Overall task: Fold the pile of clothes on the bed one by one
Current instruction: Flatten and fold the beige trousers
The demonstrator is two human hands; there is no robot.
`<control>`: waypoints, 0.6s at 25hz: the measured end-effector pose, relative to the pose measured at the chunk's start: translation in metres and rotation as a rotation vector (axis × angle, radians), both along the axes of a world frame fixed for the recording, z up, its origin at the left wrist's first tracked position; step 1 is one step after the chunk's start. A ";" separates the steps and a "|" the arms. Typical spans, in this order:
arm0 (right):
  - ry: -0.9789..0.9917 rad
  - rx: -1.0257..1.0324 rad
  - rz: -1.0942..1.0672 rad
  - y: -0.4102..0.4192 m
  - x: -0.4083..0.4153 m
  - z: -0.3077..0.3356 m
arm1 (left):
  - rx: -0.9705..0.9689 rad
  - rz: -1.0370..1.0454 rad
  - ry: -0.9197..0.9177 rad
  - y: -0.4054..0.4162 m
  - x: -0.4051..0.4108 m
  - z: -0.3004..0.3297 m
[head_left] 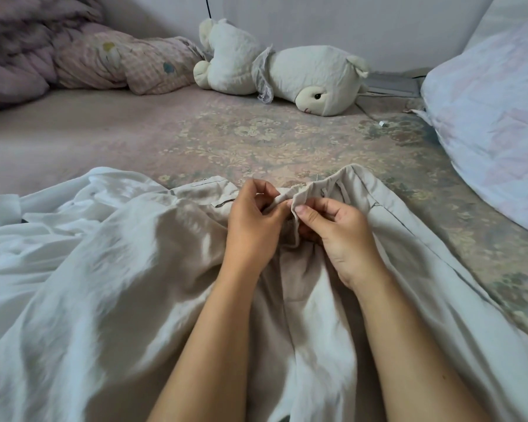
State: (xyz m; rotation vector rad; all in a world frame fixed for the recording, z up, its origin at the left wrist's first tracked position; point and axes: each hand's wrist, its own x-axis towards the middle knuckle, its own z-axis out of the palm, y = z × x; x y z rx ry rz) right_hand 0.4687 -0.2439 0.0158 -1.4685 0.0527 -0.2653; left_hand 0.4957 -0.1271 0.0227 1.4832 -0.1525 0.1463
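Observation:
A pair of beige trousers (393, 239) lies spread on the bed in front of me, waistband toward the far side. My left hand (253, 220) and my right hand (333, 226) meet at the middle of the waistband, each pinching the fabric there between thumb and fingers. The waistband is bunched up between them. A white garment (73, 245) lies crumpled at the left, partly under the trousers.
The bed's floral cover (256, 141) stretches beyond the clothes. A white plush toy (287, 77) lies at the back by the wall. A pink bundled quilt (89, 56) sits at the back left, a pale pillow (494, 123) at the right.

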 end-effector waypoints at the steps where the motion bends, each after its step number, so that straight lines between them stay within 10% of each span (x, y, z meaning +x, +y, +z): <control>1: -0.022 -0.082 -0.030 -0.001 0.001 0.000 | 0.055 0.019 -0.027 -0.001 -0.001 0.001; 6: -0.096 -0.328 -0.245 0.003 0.004 -0.004 | 0.536 0.380 -0.355 -0.010 -0.008 0.010; 15: -0.065 -0.238 -0.190 0.006 0.006 -0.005 | 0.163 0.146 0.068 -0.009 -0.003 0.006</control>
